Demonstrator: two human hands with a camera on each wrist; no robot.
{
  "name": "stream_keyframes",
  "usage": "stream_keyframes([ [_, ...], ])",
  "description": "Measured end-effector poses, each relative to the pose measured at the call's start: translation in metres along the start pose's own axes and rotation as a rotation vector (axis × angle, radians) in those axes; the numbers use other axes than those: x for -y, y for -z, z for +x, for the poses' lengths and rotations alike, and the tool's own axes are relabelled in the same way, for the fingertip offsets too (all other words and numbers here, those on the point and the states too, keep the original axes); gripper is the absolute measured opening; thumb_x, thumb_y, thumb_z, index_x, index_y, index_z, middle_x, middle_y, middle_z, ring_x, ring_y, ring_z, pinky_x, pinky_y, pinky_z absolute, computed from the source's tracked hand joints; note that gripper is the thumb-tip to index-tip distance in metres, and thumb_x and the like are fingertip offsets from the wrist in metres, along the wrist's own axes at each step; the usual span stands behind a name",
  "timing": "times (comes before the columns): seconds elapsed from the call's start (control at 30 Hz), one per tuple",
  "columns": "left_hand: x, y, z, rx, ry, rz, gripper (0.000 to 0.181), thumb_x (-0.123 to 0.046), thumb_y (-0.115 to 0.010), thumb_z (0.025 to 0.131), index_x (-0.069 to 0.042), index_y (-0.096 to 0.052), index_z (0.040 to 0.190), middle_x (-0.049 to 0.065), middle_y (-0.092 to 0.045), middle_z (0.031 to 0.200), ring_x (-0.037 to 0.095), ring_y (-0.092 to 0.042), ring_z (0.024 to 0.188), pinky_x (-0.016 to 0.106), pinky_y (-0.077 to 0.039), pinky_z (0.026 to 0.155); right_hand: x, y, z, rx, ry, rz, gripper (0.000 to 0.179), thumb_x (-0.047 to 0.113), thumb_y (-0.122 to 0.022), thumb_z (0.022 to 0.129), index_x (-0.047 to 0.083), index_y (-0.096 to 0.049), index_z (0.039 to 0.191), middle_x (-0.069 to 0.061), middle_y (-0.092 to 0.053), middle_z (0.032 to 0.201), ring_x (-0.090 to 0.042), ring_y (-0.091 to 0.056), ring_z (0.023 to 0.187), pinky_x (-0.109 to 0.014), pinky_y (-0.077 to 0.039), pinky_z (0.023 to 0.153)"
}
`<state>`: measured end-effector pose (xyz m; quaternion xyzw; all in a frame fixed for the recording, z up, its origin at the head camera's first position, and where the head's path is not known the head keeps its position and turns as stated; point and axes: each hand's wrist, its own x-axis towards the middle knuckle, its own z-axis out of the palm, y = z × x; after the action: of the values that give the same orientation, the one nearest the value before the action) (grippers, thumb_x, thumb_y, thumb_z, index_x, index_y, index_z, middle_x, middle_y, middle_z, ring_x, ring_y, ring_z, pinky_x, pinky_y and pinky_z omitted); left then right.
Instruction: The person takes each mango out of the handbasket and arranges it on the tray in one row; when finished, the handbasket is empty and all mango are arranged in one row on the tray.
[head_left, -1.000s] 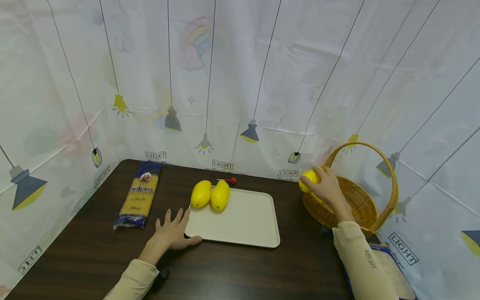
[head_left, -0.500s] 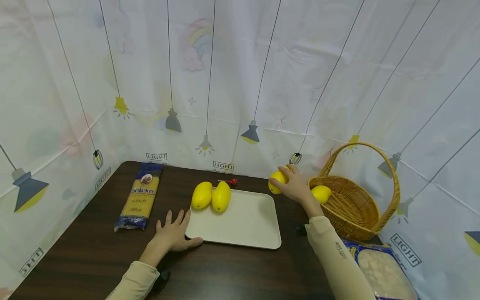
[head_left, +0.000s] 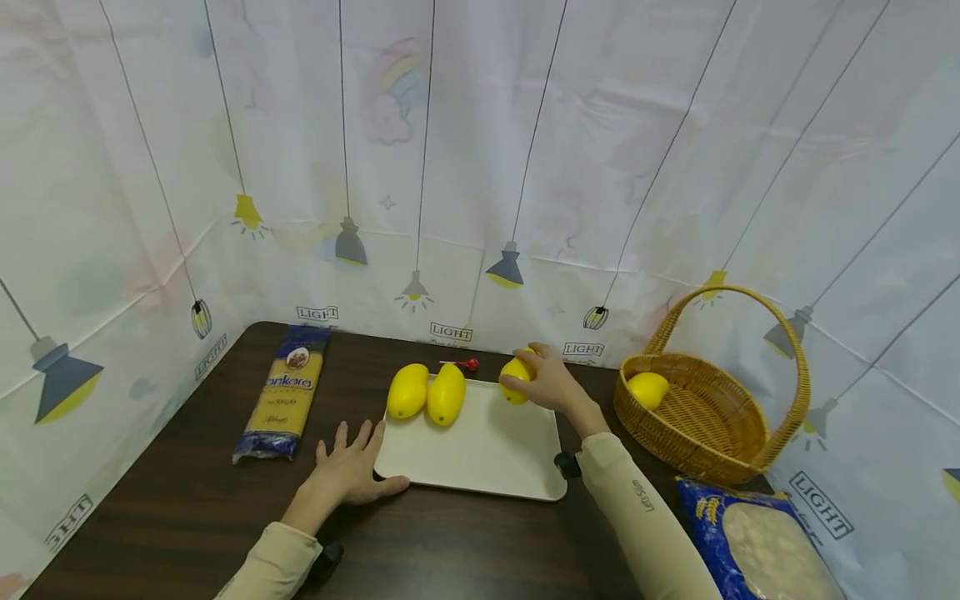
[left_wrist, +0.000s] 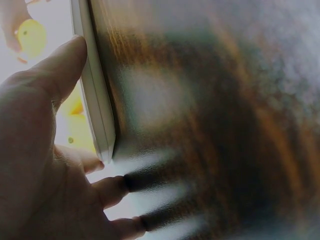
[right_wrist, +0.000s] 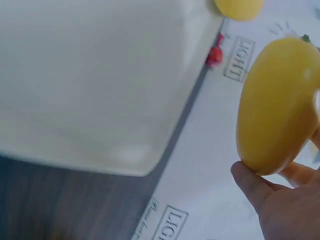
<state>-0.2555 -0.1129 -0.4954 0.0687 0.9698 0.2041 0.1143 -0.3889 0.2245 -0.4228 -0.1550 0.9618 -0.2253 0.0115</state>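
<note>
Right hand (head_left: 553, 381) grips yellow fruit (head_left: 513, 382) near far edge of roomy tray (head_left: 472, 454) (left hand (head_left: 345, 469) outspread alongside).

Right hand (right_wrist: 295, 210) gripping yellow fruit (right_wrist: 277, 107), white tray (right_wrist: 100, 90), dark tabletop (right_wrist: 75, 202) — red object (right_wrist: 215, 56) beside tray

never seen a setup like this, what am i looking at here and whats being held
No machine here: these are a person's two bare hands. The widest picture comes from a camera on the head, looking forward and down; the other two come from cameras on each wrist. On the dark table sits a white tray with two yellow fruits. The right hand holds a third yellow fruit; the left hand touches the tray's near left corner. Around them: a pasta packet, a wicker basket holding a fourth yellow fruit, and a blue bag.
</note>
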Motion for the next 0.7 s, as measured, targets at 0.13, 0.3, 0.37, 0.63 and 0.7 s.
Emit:
stream_keyframes([
  [0.13,-0.001,0.000,0.001,-0.008,-0.006,0.001,0.111,-0.075,-0.062,0.082,-0.012,-0.019,0.162,0.023,-0.022,0.166,0.057,-0.008,0.152,0.082,-0.008,0.112,0.002,-0.014,0.004,0.034,0.016,-0.029,0.074,0.062,-0.062,0.089,0.018,-0.051,0.148,-0.017,-0.034,0.160,-0.040,-0.047,0.135,-0.055,-0.048,0.105],
  [0.3,-0.001,0.000,0.000,-0.002,-0.006,-0.002,0.111,-0.076,-0.062,0.082,-0.011,-0.020,0.162,0.023,-0.022,0.166,0.057,-0.008,0.152,0.082,-0.008,0.112,0.009,-0.027,0.007,0.084,0.038,-0.052,0.072,0.061,-0.062,0.089,0.019,-0.052,0.148,-0.016,-0.034,0.160,-0.039,-0.045,0.136,-0.056,-0.046,0.108],
  [0.37,-0.001,0.000,0.000,-0.002,-0.006,-0.003,0.112,-0.077,-0.061,0.081,-0.011,-0.020,0.162,0.023,-0.021,0.166,0.058,-0.008,0.152,0.082,-0.008,0.112,0.012,-0.031,0.009,0.100,0.042,-0.066,0.072,0.060,-0.061,0.089,0.019,-0.052,0.148,-0.016,-0.032,0.161,-0.039,-0.044,0.138,-0.057,-0.045,0.109],
  [0.63,0.001,0.000,0.000,-0.005,-0.003,0.002,0.114,-0.079,-0.061,0.080,-0.012,-0.018,0.162,0.023,-0.021,0.166,0.058,-0.008,0.151,0.082,-0.008,0.112,0.023,-0.045,0.015,0.136,0.053,-0.092,0.074,0.060,-0.061,0.089,0.015,-0.052,0.148,-0.018,-0.032,0.162,-0.041,-0.041,0.143,-0.060,-0.041,0.113],
  [0.7,0.000,0.000,0.000,-0.003,-0.001,0.001,0.113,-0.078,-0.061,0.081,-0.012,-0.018,0.162,0.023,-0.021,0.166,0.058,-0.008,0.152,0.082,-0.008,0.112,0.024,-0.047,0.016,0.146,0.055,-0.097,0.075,0.060,-0.061,0.089,0.015,-0.052,0.148,-0.018,-0.032,0.162,-0.041,-0.041,0.143,-0.060,-0.041,0.113],
])
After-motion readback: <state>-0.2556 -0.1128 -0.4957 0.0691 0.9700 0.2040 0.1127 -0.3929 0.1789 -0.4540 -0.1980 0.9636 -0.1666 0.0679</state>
